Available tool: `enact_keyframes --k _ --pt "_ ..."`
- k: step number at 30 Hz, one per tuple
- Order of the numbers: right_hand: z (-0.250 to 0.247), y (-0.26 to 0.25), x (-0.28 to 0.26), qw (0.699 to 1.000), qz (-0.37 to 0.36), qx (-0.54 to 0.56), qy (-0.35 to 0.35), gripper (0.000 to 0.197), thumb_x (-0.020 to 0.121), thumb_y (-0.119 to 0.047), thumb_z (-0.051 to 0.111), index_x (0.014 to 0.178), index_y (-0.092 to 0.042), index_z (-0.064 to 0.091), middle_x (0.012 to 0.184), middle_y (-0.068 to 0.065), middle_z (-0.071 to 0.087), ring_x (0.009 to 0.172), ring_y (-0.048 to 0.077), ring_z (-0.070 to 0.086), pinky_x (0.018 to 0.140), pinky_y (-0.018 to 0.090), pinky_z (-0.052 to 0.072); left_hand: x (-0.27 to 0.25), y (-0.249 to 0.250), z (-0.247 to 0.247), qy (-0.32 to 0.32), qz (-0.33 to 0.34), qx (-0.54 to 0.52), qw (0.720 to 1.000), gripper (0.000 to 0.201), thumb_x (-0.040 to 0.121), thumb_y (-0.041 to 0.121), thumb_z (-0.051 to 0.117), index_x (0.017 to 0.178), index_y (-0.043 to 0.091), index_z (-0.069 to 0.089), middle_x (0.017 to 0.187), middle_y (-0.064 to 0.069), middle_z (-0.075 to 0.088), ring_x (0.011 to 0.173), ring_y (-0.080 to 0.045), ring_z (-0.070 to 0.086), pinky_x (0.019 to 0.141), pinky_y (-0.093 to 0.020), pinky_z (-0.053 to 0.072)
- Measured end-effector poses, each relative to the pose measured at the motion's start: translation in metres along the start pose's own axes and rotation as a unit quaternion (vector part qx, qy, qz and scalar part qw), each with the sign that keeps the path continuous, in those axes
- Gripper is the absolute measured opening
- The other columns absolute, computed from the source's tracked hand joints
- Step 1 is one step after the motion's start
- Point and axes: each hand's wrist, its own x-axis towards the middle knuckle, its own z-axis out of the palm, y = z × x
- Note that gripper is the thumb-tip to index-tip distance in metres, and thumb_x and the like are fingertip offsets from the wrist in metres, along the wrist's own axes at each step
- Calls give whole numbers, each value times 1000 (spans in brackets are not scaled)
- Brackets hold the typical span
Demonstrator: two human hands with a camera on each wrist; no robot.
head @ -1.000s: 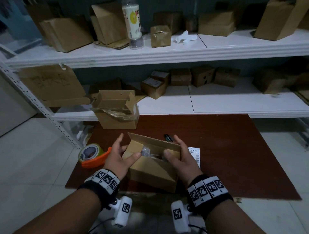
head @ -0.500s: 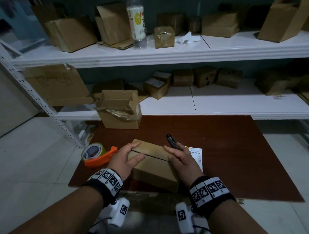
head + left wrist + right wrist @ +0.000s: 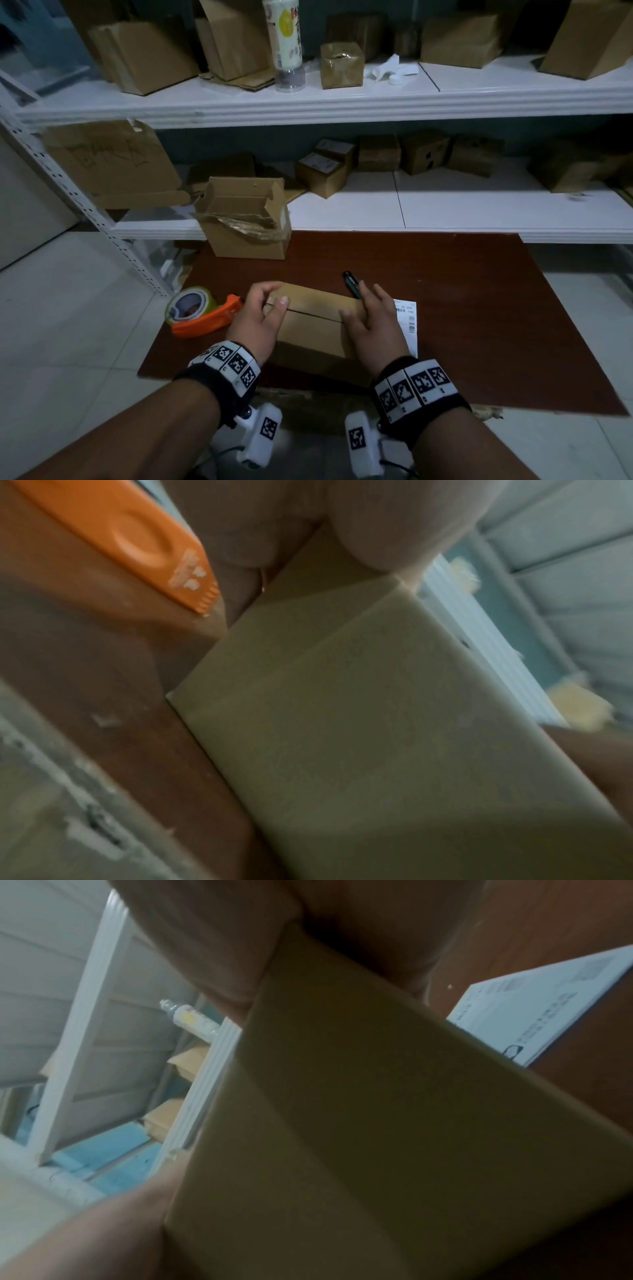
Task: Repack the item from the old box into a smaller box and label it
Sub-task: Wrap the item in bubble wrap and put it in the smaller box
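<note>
Left hand (image 3: 258, 318) and right hand (image 3: 373, 322) clasp the small box (image 3: 315, 330) by opposite edges.

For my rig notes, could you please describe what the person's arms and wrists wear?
Bare forearms, no sleeves. The left wristband and right wristband are black with white marker tiles; a white cabled camera pod bearing one marker sits beneath each.

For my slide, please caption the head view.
Left hand and right hand hold the small box closed, between tape dispenser and label.
</note>
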Motion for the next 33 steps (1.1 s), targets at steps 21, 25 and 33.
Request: enact_keyframes --k 21,25,33 --pt "0 4 10 995 29 85 36 60 93 -34 69 147 -34 42 148 -9 44 136 17 43 114 47 40 10 9 4 -20 -63 -15 998 29 102 48 49 117 28 63 103 10 65 98 -14 61 91 -35 45" --pt "5 -2 9 995 18 95 40 57 97 -31 64 149 -32 41 151 -7 42 138 17 42 115 47 39 5 7 -5 2 -73 -2 997 41 101 47 51 132 21 60 121 1 62 114 -23 56 94 -33 38" --pt "24 -21 12 993 22 118 16 58 99 -21 59 153 -31 39 159 -5 36 145 19 35 120 39 30 -1 -6 -31 36 -62 43 996 50 102 50 46 141 18 53 139 -7 58 129 -29 52 102 -36 38"
